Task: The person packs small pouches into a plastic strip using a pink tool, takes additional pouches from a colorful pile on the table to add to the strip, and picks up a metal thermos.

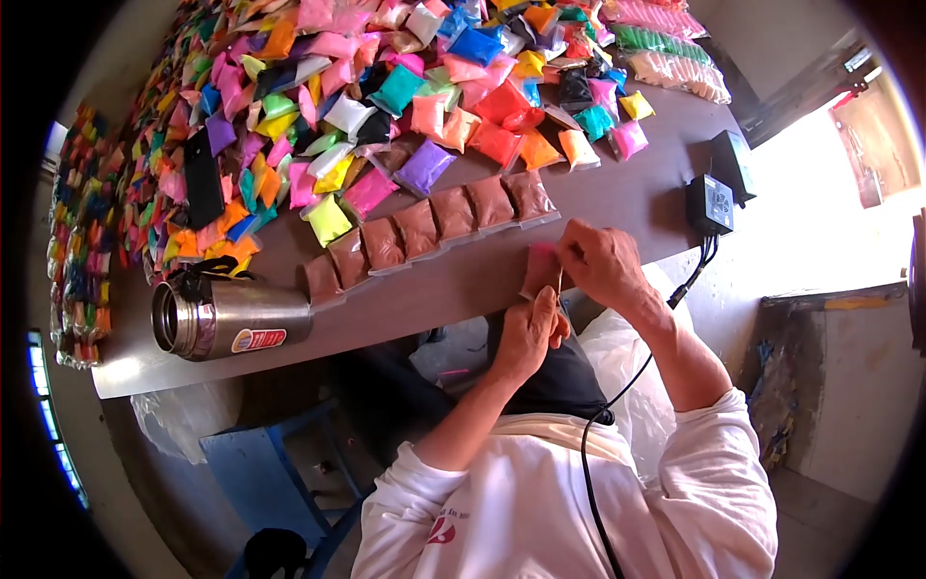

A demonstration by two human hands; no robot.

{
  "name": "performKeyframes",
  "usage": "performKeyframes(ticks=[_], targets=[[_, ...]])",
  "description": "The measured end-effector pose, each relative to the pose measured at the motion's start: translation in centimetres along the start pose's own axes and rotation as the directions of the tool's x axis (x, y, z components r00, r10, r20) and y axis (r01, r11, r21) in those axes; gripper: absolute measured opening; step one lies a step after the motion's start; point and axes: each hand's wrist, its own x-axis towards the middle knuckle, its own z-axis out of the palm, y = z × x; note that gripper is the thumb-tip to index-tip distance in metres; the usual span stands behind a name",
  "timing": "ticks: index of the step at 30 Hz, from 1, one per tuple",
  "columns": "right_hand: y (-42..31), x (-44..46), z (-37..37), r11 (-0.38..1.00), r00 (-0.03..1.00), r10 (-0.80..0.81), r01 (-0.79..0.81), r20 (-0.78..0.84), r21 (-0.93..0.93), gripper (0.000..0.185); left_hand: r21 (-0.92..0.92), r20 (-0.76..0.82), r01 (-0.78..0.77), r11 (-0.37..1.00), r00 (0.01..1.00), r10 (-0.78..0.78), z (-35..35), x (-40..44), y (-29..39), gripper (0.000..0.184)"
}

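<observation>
A small clear packet [538, 270] with a reddish-brown filling stands at the table's front edge. My left hand [529, 333] pinches its lower end between thumb and fingers. Close against its right side is my right hand [603, 268], its fingers curled together; what they grip is hidden. A thin, pale edge shows between the two hands. Just beyond, a slanting row of several brown-filled packets [417, 230] lies flat on the table, side by side and touching or overlapping.
A big heap of colourful packets [328, 116] covers the table's far left. An uncapped steel flask [253, 317] lies at the front left. A dark phone-like object [204, 179] rests on the heap. To the right stands a black box with cables [711, 205]; a cable [590, 454] crosses my shirt.
</observation>
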Motion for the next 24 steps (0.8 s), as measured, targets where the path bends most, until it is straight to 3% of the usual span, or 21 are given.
performKeyframes(ticks=[1, 3, 7, 10, 13, 15, 16, 17, 21, 22, 24], targets=[[0.1, -0.2, -0.4, 1.000, 1.000, -0.005, 0.005, -0.001, -0.001, 0.012, 0.000, -0.001, -0.005, 1.000, 1.000, 0.005, 0.0, -0.3, -0.2, 0.057], [-0.1, -0.2, -1.5, 0.971, 0.973, 0.227, -0.223, -0.031, 0.090, 0.018, 0.065, -0.031, 0.015, 0.998, 0.999, -0.013, -0.2, -0.4, -1.1, 0.058], [-2.6, -1.5, -1.2, 0.954, 0.973, 0.224, -0.231, 0.058, 0.188, 0.031, 0.056, -0.048, 0.030, 0.998, 0.998, -0.028, 0.0, -0.3, -2.3, 0.058], [-3.3, -0.8, -0.4, 0.966, 0.970, 0.211, -0.226, 0.120, 0.127, 0.034, -0.006, -0.060, -0.013, 1.000, 0.998, 0.012, 0.4, -0.3, -1.8, 0.056], [-3.5, 0.0, -0.5, 0.974, 0.963, 0.207, -0.220, 0.173, 0.061, 0.026, 0.022, -0.090, 0.017, 1.000, 0.996, -0.015, 0.1, -0.2, -1.9, 0.054], [-3.0, 0.0, -0.6, 0.974, 0.958, 0.198, -0.216, 0.207, 0.067, 0.022, 0.089, -0.016, 0.005, 0.996, 1.000, -0.004, -0.3, -0.4, -2.1, 0.051], [-2.3, -0.1, -0.8, 0.877, 0.935, 0.194, -0.302, 0.298, 0.374, 0.020, 0.087, -0.019, 0.004, 0.996, 1.000, -0.002, -0.4, -0.4, -1.9, 0.051], [-1.7, -0.2, -0.8, 0.676, 0.910, 0.160, -0.384, 0.383, 0.628, 0.019, -0.021, 0.046, 0.044, 0.999, 0.998, -0.043, -0.6, -0.6, -1.6, 0.050], [-1.3, -0.3, -1.0, 0.732, 0.950, 0.153, -0.293, 0.270, 0.615, 0.017, -0.299, 0.218, 0.176, 0.938, 0.969, -0.113, -1.3, -1.2, -0.6, 0.048], [-1.0, -0.4, -1.1, 0.732, 0.951, 0.157, -0.293, 0.266, 0.615, 0.017, -0.296, 0.223, 0.178, 0.939, 0.968, -0.113, -1.3, -1.1, -0.4, 0.048], [-0.4, -0.5, -1.0, 0.815, 0.972, 0.045, -0.168, 0.229, 0.554, 0.016, -0.403, 0.286, 0.237, 0.884, 0.950, -0.124, -1.3, -1.1, -0.2, 0.049]])
